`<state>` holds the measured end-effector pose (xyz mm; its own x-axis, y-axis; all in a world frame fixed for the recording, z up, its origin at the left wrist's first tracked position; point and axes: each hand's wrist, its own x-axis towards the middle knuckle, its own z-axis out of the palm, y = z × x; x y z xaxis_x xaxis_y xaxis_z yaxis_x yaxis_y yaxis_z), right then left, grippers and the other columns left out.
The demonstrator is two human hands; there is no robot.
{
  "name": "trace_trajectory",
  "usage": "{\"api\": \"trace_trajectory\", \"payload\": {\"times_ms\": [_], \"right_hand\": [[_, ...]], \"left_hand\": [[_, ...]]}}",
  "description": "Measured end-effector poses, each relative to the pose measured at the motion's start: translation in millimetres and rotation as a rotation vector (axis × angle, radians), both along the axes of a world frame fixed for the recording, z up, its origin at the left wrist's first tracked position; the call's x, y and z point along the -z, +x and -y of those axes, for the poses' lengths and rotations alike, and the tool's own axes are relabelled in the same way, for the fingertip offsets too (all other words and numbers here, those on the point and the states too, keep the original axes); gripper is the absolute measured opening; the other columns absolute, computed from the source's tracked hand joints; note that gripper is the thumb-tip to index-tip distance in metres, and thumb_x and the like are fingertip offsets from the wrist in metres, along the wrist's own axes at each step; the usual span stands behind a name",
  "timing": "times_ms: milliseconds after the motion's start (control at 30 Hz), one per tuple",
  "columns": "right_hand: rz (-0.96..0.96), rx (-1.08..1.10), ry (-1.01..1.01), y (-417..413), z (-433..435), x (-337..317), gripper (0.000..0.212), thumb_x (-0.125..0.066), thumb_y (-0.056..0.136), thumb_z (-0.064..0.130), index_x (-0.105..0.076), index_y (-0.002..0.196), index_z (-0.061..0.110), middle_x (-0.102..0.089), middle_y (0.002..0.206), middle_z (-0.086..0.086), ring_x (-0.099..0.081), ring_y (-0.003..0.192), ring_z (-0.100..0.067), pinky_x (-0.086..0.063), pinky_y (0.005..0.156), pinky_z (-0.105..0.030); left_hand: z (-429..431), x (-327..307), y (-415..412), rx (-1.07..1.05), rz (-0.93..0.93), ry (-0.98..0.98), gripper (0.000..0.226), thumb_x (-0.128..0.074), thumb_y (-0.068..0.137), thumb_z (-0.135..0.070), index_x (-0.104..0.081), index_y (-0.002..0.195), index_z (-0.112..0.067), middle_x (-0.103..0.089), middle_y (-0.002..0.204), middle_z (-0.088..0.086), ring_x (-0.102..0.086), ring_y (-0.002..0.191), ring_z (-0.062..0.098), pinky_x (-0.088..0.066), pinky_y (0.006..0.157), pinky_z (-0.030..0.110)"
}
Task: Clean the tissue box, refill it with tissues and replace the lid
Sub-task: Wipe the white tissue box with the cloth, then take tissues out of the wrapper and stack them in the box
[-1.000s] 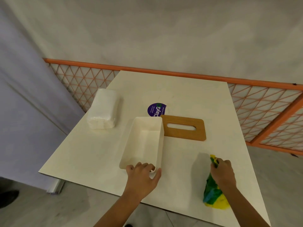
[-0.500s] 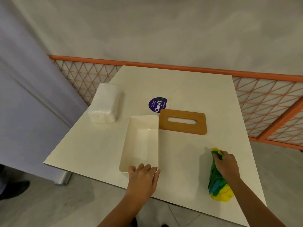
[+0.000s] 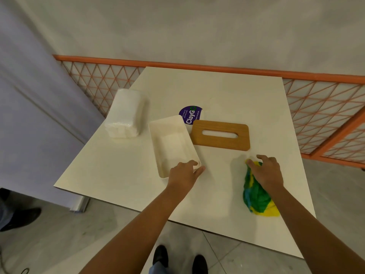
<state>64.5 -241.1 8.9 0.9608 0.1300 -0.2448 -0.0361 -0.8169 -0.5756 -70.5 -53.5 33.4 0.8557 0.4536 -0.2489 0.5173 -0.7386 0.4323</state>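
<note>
Table: we see a pale cream table (image 3: 217,91) filling the middle of the frame, its near edge running across the lower part.
Tissue box: the white tissue box (image 3: 169,143) sits open and empty on the table, left of centre. It is turned at a slant, with its far end toward the upper left and its near corner toward the lower centre.
Left hand: our left hand (image 3: 183,175) grasps the near end of the tissue box, fingers hooked over the rim and thumb lying along the outside of the right wall.
Lid: the wooden lid (image 3: 199,133) lies flat on the table just to the right of the tissue box, slot facing up. Whether its left end touches the box we cannot tell.
Tissues: the white tissue pack (image 3: 126,113) rests near the table's left edge, to the upper left of the box and apart from it.
Cloth: a green and yellow cloth (image 3: 256,196) lies bunched at the lower right of the table.
Right hand: our right hand (image 3: 268,171) lies on the cloth's upper end and clasps it, thumb on the yellow tip and fingers curled over the fabric.
Sticker: a round purple sticker (image 3: 189,115) sits on the table just beyond the box and lid.
Fence: an orange lattice fence (image 3: 316,107) runs behind the table from the upper left to the right edge.
Floor: a pair of dark shoes (image 3: 161,256) shows at the bottom centre, and another dark shoe (image 3: 21,216) at the lower left.
</note>
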Motion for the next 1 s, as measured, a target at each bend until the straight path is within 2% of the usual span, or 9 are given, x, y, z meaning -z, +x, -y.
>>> {"api": "trace_trajectory", "payload": {"times_ms": [200,433,567,633,700,800,833,900,1000], "right_hand": [[0.185,-0.121,0.041,-30,-40,-15,0.043,-0.053,0.091,0.034,-0.052,0.127,0.012,-0.047,0.13,-0.012,-0.041,0.124,-0.029,-0.035,0.104,-0.039],[-0.364,-0.059,0.324,-79,-107,-23,0.061,-0.056,0.085,0.048,-0.042,0.133,0.013,-0.056,0.123,-0.017,-0.06,0.105,-0.031,-0.054,0.08,-0.038],[-0.357,-0.006,0.249,-85,-131,-19,0.048,-0.055,0.088,0.027,-0.042,0.131,0.009,-0.052,0.125,-0.016,-0.057,0.103,-0.028,-0.051,0.069,-0.022],[-0.308,0.011,0.208,-84,-134,-19,0.04,-0.051,0.091,0.014,-0.044,0.129,0.005,-0.055,0.124,-0.017,-0.054,0.087,-0.019,-0.039,0.048,-0.003],[-0.268,0.081,0.222,-79,-135,-21,0.034,-0.049,0.089,0.005,-0.051,0.124,0.003,-0.061,0.114,-0.017,-0.049,0.062,-0.007,-0.035,0.04,0.001],[-0.241,0.235,0.285,-71,-143,-34,0.028,-0.052,0.085,0.001,-0.058,0.112,0.001,-0.064,0.084,-0.01,-0.054,0.055,-0.007,-0.044,0.052,-0.001],[-0.239,0.287,0.321,-66,-148,-39,0.028,-0.053,0.084,0.001,-0.059,0.111,0.0,-0.063,0.078,-0.008,-0.061,0.059,-0.016,-0.054,0.065,-0.014],[-0.215,0.373,0.397,-52,-158,-53,0.028,-0.059,0.084,0.005,-0.059,0.112,-0.001,-0.063,0.08,-0.009,-0.066,0.072,-0.031,-0.057,0.075,-0.038],[-0.137,0.413,0.479,-23,-175,-80,0.033,-0.064,0.085,0.013,-0.057,0.116,0.003,-0.061,0.093,-0.011,-0.065,0.077,-0.031,-0.055,0.07,-0.032]], "left_hand": [[-22,-25,10,-0.073,0.132,-0.083,0.04,-0.045,0.096,-0.038,-0.059,0.123,-0.013,-0.067,0.116,0.008,-0.061,0.109,0.021,-0.042,0.095,0.026],[-108,-34,12,-0.064,0.257,0.209,0.037,-0.052,0.092,-0.013,-0.054,0.129,-0.013,-0.052,0.133,0.008,-0.046,0.122,0.028,-0.039,0.102,0.036],[-158,-26,29,-0.087,0.247,0.088,0.05,-0.052,0.091,-0.005,-0.039,0.139,-0.007,-0.04,0.143,0.012,-0.041,0.13,0.028,-0.034,0.11,0.037],[-175,-23,42,-0.034,0.197,0.041,0.053,-0.051,0.092,-0.008,-0.034,0.143,-0.008,-0.038,0.145,0.011,-0.039,0.133,0.027,-0.033,0.111,0.036],[-189,-20,56,0.041,0.089,0.03,0.052,-0.048,0.095,-0.015,-0.032,0.144,-0.012,-0.042,0.142,0.01,-0.039,0.133,0.026,-0.033,0.109,0.036],[-210,-16,72,0.126,-0.029,0.085,0.043,-0.042,0.097,-0.017,-0.04,0.14,-0.016,-0.051,0.131,0.011,-0.047,0.123,0.026,-0.039,0.101,0.036],[-217,-16,75,0.14,-0.027,0.117,0.039,-0.039,0.097,-0.015,-0.045,0.136,-0.016,-0.053,0.127,0.011,-0.05,0.119,0.027,-0.041,0.098,0.036],[-232,-22,80,0.14,0.019,0.142,0.035,-0.036,0.097,-0.012,-0.052,0.128,-0.013,-0.058,0.122,0.013,-0.054,0.114,0.028,-0.044,0.092,0.036],[-249,-39,88,0.105,0.079,0.111,0.035,-0.037,0.096,-0.009,-0.054,0.126,-0.01,-0.061,0.121,0.014,-0.057,0.111,0.031,-0.045,0.09,0.035]]}}
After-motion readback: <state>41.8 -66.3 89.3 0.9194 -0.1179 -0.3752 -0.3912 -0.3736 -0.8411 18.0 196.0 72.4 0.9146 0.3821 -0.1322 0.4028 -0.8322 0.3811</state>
